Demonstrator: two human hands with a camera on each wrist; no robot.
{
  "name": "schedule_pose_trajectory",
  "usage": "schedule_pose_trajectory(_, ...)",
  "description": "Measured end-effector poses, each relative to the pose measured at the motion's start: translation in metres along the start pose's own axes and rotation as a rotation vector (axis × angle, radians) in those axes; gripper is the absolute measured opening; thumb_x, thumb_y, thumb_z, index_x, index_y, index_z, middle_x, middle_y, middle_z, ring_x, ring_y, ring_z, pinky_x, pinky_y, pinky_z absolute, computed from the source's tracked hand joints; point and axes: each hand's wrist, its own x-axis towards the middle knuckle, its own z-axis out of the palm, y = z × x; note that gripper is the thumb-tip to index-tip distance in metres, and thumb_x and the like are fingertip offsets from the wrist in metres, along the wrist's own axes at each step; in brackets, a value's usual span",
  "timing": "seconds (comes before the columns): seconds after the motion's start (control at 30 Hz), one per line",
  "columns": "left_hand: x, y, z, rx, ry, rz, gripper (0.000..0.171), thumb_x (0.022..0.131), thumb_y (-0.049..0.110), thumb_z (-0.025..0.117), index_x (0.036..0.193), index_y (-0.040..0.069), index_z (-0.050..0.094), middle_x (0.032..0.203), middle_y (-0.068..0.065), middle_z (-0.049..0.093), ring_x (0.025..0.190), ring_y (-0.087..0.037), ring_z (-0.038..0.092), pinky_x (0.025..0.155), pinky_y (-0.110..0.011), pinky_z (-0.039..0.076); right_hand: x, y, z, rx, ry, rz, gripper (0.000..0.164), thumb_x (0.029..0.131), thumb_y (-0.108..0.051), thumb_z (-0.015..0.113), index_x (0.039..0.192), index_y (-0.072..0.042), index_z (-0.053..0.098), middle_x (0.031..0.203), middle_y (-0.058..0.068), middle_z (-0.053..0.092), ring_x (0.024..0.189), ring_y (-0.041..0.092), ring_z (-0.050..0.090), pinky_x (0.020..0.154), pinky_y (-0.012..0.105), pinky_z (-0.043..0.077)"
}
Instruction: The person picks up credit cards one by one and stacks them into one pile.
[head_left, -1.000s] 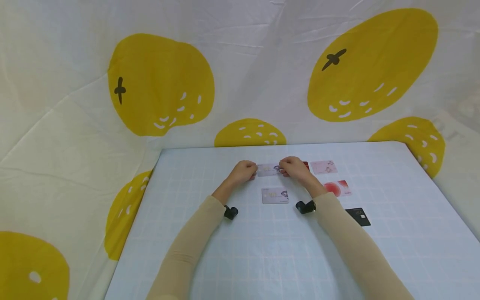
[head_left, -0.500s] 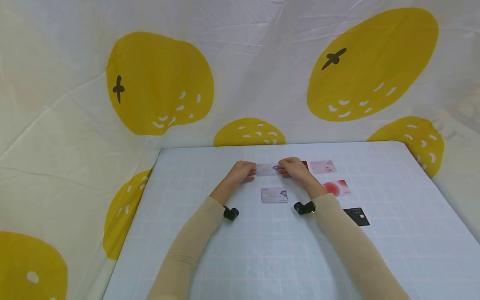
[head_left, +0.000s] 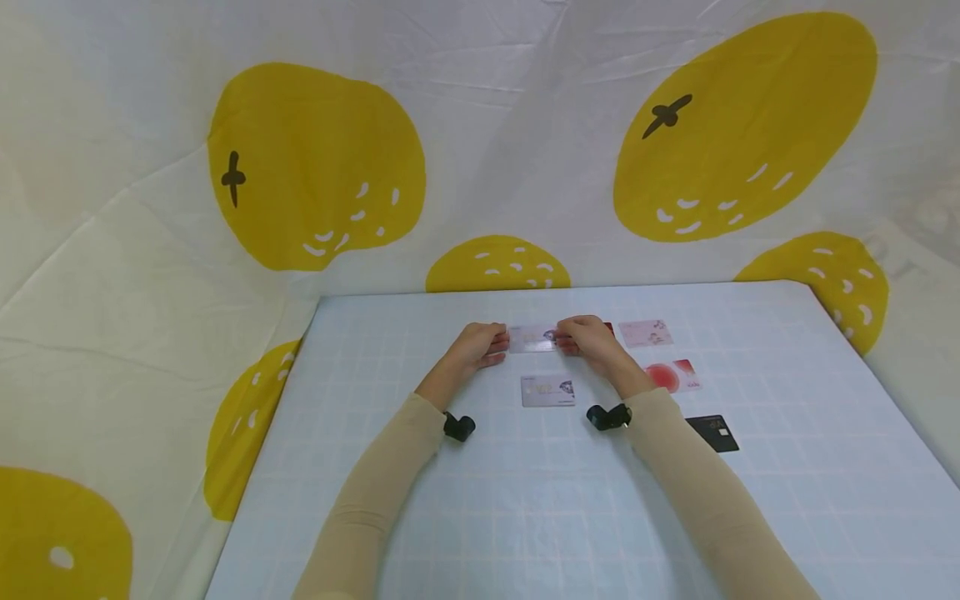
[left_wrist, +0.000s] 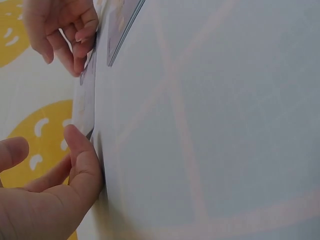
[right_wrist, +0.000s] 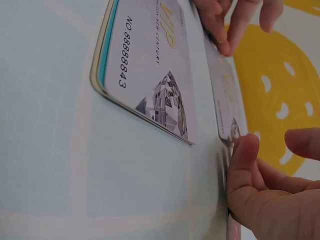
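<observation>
At the back of the table, a pale lilac VIP card (head_left: 531,338) with a diamond picture lies between the two hands. My left hand (head_left: 476,345) has its fingertips right at the card's left end, the thumb (left_wrist: 14,152) held apart. At the opposite end, my right hand (head_left: 588,340) touches the diamond corner with a fingertip (right_wrist: 246,149), its thumb also away from the card. A matching VIP card (right_wrist: 150,60) lies nearer, on top of a small stack with teal and cream edges showing beneath it.
A red card (head_left: 609,328) is mostly hidden behind the right hand. Farther right lie a pink card (head_left: 647,333), a white card with a red circle (head_left: 675,377) and a black card (head_left: 716,433), partly covered by the sleeve. A fruit-print curtain (head_left: 480,167) hangs behind the table.
My left hand has shifted slightly left and its fingers have loosened and spread at the card's end. The right hand stays nearly in place; the nearer stack has not moved.
</observation>
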Motion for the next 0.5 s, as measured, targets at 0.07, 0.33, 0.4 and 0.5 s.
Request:
schedule_pose_trajectory(0.07,-0.0001,0.0003,-0.0001,0.013,-0.006,0.002,0.031,0.101,0.025,0.059,0.117,-0.001,0.063,0.103,-0.01,0.064,0.092,-0.019,0.063,0.083,-0.029,0.056,0.0002,0.0,0.0002,0.013,0.005,0.003,0.042,0.104,-0.015,0.049,0.135,0.014,0.049,0.122,0.022,0.055,0.098,0.023,0.056,0.086,0.027,0.052)
schedule_pose_trajectory(0.33,0.0003,-0.0007,0.0001,0.023,-0.038,0.013,0.031,0.102,0.023,0.058,0.119,-0.002,0.063,0.099,-0.008,0.062,0.09,-0.017,0.06,0.082,-0.029,0.055,-0.0007,-0.0007,-0.0005,0.009,0.001,0.023,0.039,0.104,-0.016,0.051,0.133,0.011,0.053,0.118,0.019,0.056,0.095,0.022,0.055,0.083,0.025,0.052)
schedule_pose_trajectory(0.4,0.0002,-0.0013,-0.0001,0.026,-0.045,0.021,0.032,0.102,0.022,0.057,0.121,-0.004,0.063,0.098,-0.008,0.062,0.09,-0.017,0.06,0.083,-0.03,0.055,-0.0007,-0.0007,-0.0009,0.012,-0.002,0.031,0.04,0.105,-0.017,0.051,0.133,0.011,0.053,0.118,0.019,0.056,0.095,0.022,0.055,0.083,0.026,0.052)
schedule_pose_trajectory(0.5,0.0001,-0.0022,-0.0003,0.029,-0.056,0.033,0.034,0.103,0.021,0.056,0.123,-0.006,0.062,0.097,-0.009,0.062,0.09,-0.017,0.061,0.083,-0.03,0.055,-0.0008,-0.0006,-0.0008,0.012,-0.006,0.039,0.041,0.105,-0.018,0.051,0.135,0.01,0.053,0.118,0.018,0.055,0.096,0.022,0.055,0.085,0.026,0.052)
